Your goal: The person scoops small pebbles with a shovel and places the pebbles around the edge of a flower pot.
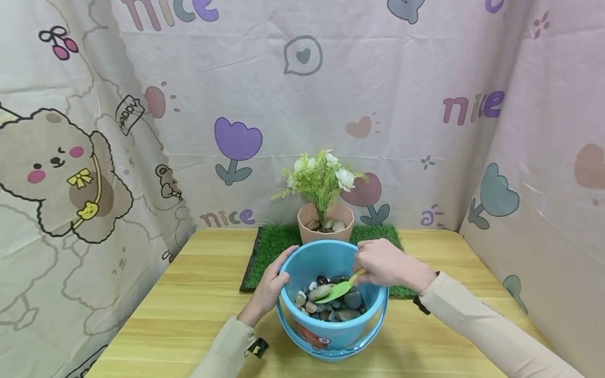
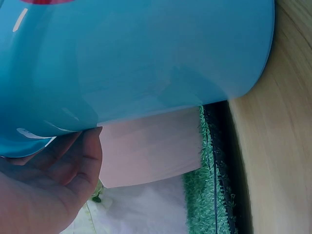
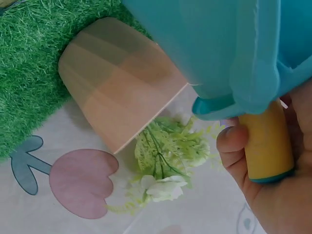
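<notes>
A light blue bucket (image 1: 326,333) stands at the front of the table, with several mixed pebbles (image 1: 347,315) inside. My left hand (image 1: 268,289) grips its rim on the left side; in the left wrist view the fingers (image 2: 90,151) lie against the bucket's wall. With my right hand (image 1: 387,265) I hold a small garden trowel by its yellow handle (image 3: 268,146). Its green blade (image 1: 336,291) is tilted down inside the bucket, and a pale oval stone (image 1: 320,292) lies at the blade's tip. Whether the blade bears the stone, I cannot tell.
Right behind the bucket, a pink flowerpot (image 1: 326,235) holds white flowers (image 1: 345,179), green foliage and some stones. It stands on a green artificial-grass mat (image 1: 279,244). The bucket's handle (image 1: 307,347) hangs down at the front. Printed cloth (image 1: 302,105) encloses the wooden table (image 1: 189,299).
</notes>
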`<state>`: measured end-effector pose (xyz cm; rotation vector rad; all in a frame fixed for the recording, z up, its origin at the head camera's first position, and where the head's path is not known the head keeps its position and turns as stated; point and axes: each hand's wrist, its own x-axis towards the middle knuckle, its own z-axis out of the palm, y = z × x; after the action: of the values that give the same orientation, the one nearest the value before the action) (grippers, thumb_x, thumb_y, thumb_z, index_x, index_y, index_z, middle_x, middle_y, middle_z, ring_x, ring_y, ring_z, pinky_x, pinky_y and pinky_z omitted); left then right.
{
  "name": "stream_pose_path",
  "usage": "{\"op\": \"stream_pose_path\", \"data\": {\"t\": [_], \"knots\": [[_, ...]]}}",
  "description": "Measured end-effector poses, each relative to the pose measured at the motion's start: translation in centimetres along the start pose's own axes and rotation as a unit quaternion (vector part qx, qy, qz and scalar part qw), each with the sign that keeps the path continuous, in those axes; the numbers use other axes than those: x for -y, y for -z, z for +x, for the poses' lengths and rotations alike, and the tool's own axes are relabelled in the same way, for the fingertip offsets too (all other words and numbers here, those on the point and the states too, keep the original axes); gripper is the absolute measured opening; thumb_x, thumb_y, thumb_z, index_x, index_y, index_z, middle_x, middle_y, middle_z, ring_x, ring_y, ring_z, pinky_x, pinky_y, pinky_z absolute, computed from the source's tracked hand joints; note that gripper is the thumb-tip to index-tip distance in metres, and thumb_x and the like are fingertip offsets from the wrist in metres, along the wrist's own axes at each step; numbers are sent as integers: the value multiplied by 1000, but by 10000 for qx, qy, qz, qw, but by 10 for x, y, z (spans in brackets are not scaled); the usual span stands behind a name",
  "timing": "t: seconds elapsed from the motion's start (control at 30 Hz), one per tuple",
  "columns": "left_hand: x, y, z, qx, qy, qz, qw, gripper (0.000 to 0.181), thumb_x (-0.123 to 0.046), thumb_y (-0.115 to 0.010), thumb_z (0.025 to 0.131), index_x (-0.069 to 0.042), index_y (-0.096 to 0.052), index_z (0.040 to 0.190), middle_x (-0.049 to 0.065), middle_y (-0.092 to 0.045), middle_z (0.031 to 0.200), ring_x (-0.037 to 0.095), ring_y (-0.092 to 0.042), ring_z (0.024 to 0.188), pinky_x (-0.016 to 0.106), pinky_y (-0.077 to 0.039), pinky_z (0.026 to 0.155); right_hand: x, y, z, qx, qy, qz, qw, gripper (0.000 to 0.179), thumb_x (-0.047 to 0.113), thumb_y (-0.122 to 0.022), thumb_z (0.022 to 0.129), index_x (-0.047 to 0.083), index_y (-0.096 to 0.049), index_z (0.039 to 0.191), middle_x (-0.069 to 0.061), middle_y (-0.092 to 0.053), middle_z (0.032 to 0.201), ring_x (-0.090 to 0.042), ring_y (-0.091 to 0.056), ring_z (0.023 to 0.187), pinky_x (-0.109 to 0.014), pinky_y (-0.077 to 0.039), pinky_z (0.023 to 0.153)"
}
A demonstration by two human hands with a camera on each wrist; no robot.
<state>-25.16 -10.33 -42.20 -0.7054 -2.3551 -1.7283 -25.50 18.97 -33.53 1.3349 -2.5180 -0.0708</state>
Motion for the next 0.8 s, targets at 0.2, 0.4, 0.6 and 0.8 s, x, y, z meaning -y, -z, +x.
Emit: {"op": "stream_pose_path", "data": {"t": [0.2, 0.4, 0.6, 0.8], "knots": [[1, 0, -2, 41, 39, -67, 10000, 73, -5, -40, 80, -28, -40, 150, 9, -51, 145, 35, -56, 123, 49, -51, 88, -1, -7, 5, -16, -49, 96, 9999, 10, 41, -77, 79, 32, -78, 83, 18, -63, 74, -5, -47, 72, -19, -38, 58], [2, 1, -2, 70, 51, -70, 9999, 73, -5, -40, 81, -27, -39, 151, 9, -50, 145, 35, -56, 124, 50, -51, 89, -2, -12, 10, -213, -66, -70, 9997, 11, 41, -78, 77, 31, -76, 79, 16, -63, 75, -5, -44, 70, -20, -36, 56], [1, 1, -1, 106, 16, -71, 9999, 73, -5, -40, 81, -29, -38, 150, 8, -49, 146, 35, -56, 124, 53, -50, 91, -2, -13, 10, -405, -169, -90, 9990, 11, 40, -79, 76, 30, -74, 78, 15, -61, 72, -5, -40, 67, -18, -32, 54], [1, 1, 0, 124, 12, -84, 9999, 73, -5, -40, 81, -30, -38, 150, 8, -48, 148, 35, -55, 125, 53, -50, 91, -3, -14, 8, -608, -184, -27, 9980, 12, 41, -78, 77, 30, -75, 79, 17, -59, 70, -3, -36, 65, -17, -28, 53]]}}
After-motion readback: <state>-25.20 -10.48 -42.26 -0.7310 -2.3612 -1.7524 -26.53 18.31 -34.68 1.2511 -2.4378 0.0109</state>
